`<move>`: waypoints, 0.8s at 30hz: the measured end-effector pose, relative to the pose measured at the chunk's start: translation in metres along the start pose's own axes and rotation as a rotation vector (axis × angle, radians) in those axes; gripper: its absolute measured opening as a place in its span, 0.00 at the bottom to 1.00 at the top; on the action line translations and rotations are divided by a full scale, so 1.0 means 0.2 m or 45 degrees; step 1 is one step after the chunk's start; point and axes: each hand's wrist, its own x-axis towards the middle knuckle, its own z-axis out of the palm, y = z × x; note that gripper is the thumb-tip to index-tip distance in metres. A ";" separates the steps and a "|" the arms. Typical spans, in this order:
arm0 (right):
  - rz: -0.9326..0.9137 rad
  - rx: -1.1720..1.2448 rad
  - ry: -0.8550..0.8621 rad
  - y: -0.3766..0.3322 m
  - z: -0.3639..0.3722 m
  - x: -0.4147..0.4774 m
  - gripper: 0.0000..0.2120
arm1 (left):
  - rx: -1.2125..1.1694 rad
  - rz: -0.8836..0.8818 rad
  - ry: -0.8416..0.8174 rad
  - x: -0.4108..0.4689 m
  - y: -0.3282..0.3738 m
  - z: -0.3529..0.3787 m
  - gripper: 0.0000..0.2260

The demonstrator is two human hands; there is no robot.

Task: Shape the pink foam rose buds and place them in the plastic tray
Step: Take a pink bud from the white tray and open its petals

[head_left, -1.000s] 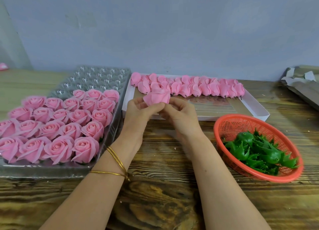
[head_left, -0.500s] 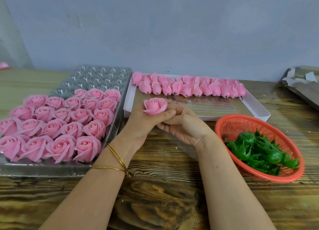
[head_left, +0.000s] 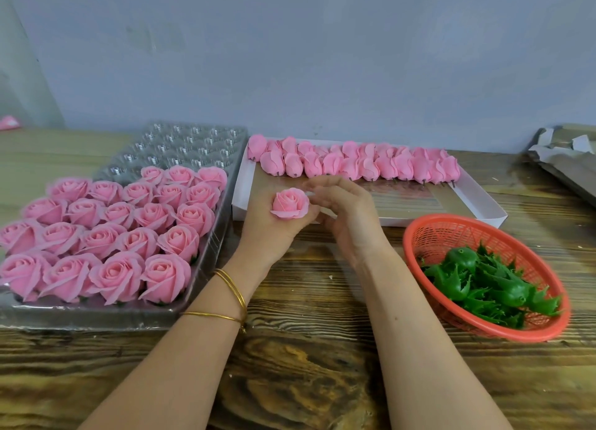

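- Roses (head_left: 109, 236), shaped and open-faced, fill the near rows of the plastic tray (head_left: 190, 146), well left of the grip; its far cells are bare.
- L hand (head_left: 271, 229), w/ thin gold bangles (head_left: 232, 294) on the wrist: fingers curl up under and round the held rose (head_left: 289, 203). Close grip on that one bloom only.
- Held rose: sits on top of the L fingers, bloom up, petals spread. Apart from the plastic tray, just right of its right edge, and in front of the white box's near-left corner.
- R hand (head_left: 348, 217): just right of the grip, fingers loosely curved, nothing in them. Tips sit right beside the rose's right edge; cannot tell if they touch it.
- White box (head_left: 483, 204): behind the grip and running off to its right. Unshaped buds (head_left: 354, 163) lie packed in a row along its far side, stems toward the person; near part of the box floor is bare.
- Orange basket (head_left: 419, 233): right of the grip and nearer the person, beside the R forearm, holding green calyxes (head_left: 483, 284).
- Crumpled paper (head_left: 567, 159): far right, well apart from the grip.
- Wooden table (head_left: 306, 381) lies under it all.
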 end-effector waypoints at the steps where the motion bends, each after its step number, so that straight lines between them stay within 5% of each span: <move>1: -0.022 -0.065 -0.005 0.01 0.00 0.00 0.10 | 0.014 0.019 -0.009 0.00 0.00 0.00 0.08; 16: -0.062 -0.174 -0.002 0.05 0.01 0.01 0.14 | 0.227 -0.021 -0.054 0.07 -0.01 0.05 0.10; 19: -0.049 -0.026 0.071 0.05 0.02 0.03 0.06 | 0.065 -0.064 0.050 0.09 0.00 0.07 0.06; 24: -0.136 -0.324 0.040 0.07 0.03 0.01 0.20 | -0.284 -0.248 0.204 0.11 0.02 0.07 0.05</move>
